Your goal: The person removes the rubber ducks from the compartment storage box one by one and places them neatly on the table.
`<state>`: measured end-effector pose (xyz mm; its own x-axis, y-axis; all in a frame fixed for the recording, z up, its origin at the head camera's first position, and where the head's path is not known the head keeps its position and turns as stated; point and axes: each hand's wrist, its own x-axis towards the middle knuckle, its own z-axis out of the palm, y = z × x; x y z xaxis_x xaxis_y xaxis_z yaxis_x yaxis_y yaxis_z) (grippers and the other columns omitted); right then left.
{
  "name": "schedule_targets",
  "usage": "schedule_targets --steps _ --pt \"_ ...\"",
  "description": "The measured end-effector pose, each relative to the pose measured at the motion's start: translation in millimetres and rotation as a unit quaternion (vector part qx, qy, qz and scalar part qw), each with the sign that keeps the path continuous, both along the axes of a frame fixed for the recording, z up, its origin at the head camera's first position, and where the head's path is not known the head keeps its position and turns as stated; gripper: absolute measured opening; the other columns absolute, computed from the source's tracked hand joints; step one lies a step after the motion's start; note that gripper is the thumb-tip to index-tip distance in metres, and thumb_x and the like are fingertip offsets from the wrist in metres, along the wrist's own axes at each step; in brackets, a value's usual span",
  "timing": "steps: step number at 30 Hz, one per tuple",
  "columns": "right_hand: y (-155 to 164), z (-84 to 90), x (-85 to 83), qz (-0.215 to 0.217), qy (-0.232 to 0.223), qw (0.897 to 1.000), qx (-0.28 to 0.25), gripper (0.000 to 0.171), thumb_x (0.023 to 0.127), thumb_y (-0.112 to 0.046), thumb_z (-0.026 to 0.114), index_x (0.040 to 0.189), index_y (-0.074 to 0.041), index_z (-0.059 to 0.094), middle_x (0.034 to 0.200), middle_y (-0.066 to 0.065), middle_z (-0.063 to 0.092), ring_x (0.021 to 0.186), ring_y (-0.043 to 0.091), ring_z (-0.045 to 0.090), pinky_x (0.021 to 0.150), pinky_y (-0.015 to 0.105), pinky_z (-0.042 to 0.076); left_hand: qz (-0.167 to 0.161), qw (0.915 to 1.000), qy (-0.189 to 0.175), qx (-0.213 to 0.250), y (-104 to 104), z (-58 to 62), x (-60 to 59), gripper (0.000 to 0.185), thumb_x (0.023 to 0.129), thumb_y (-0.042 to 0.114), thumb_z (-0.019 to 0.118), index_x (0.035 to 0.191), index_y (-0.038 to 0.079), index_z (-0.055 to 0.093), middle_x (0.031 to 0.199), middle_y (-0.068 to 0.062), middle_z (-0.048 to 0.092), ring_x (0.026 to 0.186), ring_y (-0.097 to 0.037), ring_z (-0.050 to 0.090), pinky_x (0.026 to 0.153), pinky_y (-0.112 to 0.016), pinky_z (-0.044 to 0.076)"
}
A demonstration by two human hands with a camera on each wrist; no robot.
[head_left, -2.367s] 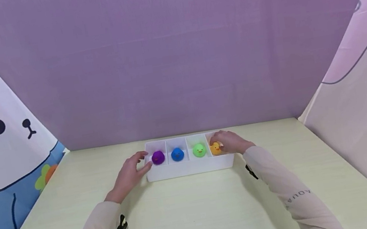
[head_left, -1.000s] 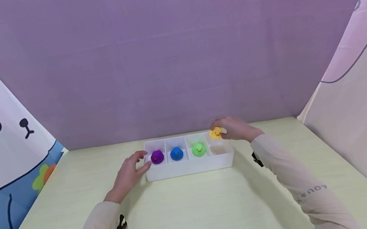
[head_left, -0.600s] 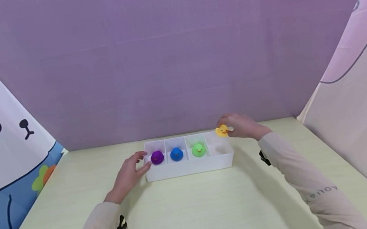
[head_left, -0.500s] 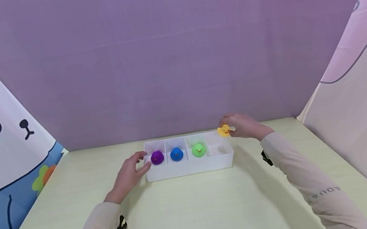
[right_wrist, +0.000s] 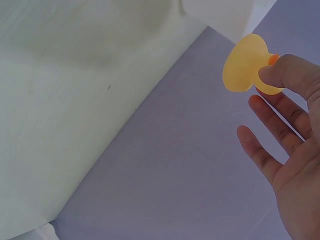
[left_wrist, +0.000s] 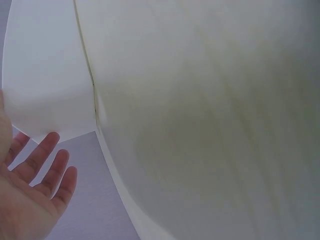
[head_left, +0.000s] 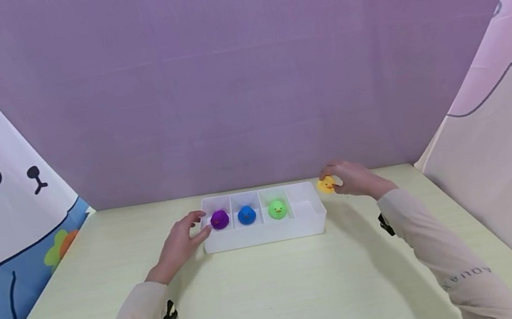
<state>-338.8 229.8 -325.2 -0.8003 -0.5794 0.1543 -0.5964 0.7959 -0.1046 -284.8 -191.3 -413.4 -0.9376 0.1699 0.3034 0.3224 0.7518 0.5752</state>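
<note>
Pale table, purple backdrop

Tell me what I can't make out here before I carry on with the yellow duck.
- Left hand, head view: its fingertips meet the white tray's left end, but whether they press it is too small to tell; the left wrist view shows only bare fingers.
- Yellow duck, head view: the right hand covers its far side.
- Yellow duck, right wrist view: only its underside shows; the thumb hides the beak area.
</note>
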Motion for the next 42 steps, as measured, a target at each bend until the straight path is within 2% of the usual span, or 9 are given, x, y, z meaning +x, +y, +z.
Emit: schedule_targets --steps 3,11,16,23,42 --pt "4.3 -5.2 -0.5 -0.001 0.001 1.000 -0.002 0.030 0.074 -0.001 0.070 0.103 -0.011 0.065 0.105 0.005 0.063 0.098 0.026 0.058 0.081 0.043 0.051 0.001 1.0000 0.000 0.000 -0.7 -0.2 -0.1 0.044 0.088 0.032 0.059 0.124 0.008 0.051 0.116 -0.019 0.059 0.106 -0.036 0.054 0.088 -0.052 0.045" --pt "13.7 -24.6 -1.4 0.031 0.016 0.999 -0.010 0.031 0.071 0.002 0.070 0.100 -0.008 0.066 0.098 0.004 0.062 0.092 0.025 0.058 0.078 0.039 0.051 -0.001 1.0000 0.001 0.002 -1.2 0.1 -0.1 0.044 0.088 0.032 0.059 0.124 0.008 0.051 0.116 -0.020 0.059 0.106 -0.036 0.054 0.089 -0.052 0.045" --pt "14.5 -35.7 -0.7 0.021 0.004 1.000 -0.008 0.031 0.071 0.003 0.070 0.099 -0.009 0.066 0.095 0.003 0.062 0.089 0.022 0.058 0.076 0.038 0.052 -0.001 1.0000 -0.005 0.005 -1.0 0.5 0.2 0.044 0.088 0.032 0.058 0.124 0.009 0.051 0.117 -0.019 0.058 0.106 -0.036 0.054 0.089 -0.052 0.044" --pt "14.7 -49.3 3.3 0.016 -0.019 1.000 -0.006 0.031 0.072 0.003 0.069 0.101 -0.010 0.065 0.098 0.003 0.063 0.094 0.023 0.057 0.081 0.040 0.051 0.000 1.0000 -0.007 0.005 -0.8 1.4 1.4 0.044 0.088 0.033 0.058 0.124 0.009 0.051 0.116 -0.018 0.059 0.106 -0.035 0.054 0.088 -0.052 0.045" --pt "15.6 -64.9 11.6 0.015 -0.029 0.999 -0.007 0.033 0.072 0.004 0.068 0.103 -0.009 0.064 0.101 0.004 0.062 0.098 0.026 0.057 0.083 0.043 0.051 -0.004 0.9999 -0.005 0.011 0.1 -1.3 0.0 0.044 0.088 0.033 0.058 0.125 0.009 0.051 0.116 -0.017 0.058 0.107 -0.036 0.053 0.089 -0.051 0.045"
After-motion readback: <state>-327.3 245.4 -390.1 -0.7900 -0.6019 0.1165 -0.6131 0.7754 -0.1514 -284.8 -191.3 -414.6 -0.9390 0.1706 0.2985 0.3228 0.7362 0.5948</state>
